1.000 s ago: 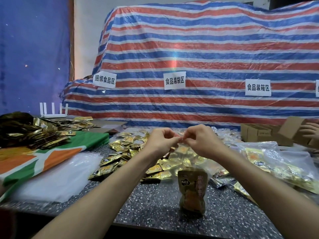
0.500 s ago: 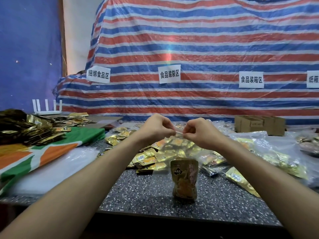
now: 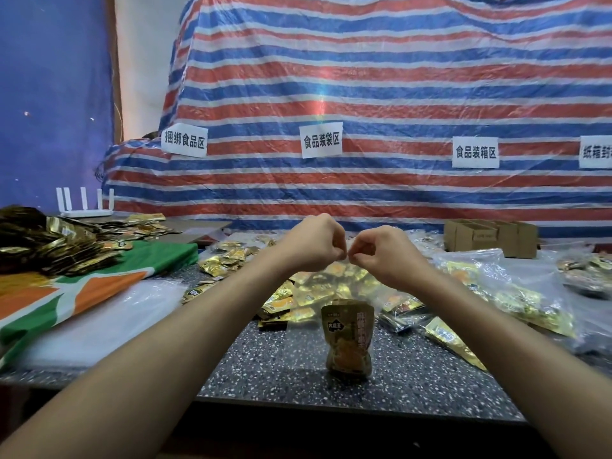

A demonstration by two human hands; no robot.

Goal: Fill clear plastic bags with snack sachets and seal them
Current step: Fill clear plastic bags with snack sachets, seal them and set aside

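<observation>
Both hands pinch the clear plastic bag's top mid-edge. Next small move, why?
Probably slide both pinches outward along the top of the clear plastic bag to finish sealing: the left hand and right hand meet at its middle, and the brown snack sachet already sits inside.

Pinching top of clear bag (image 3: 332, 286) with left hand (image 3: 314, 245) and right hand (image 3: 385, 255), fingers curled, above upright sachet (image 3: 347, 339) on speckled surface (image 3: 281, 366).

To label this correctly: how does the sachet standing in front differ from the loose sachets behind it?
The front sachet stands upright; the loose sachets lie flat in a heap. The front sachet sits inside a clear bag; the loose sachets are unbagged. Both are golden foil.
</observation>
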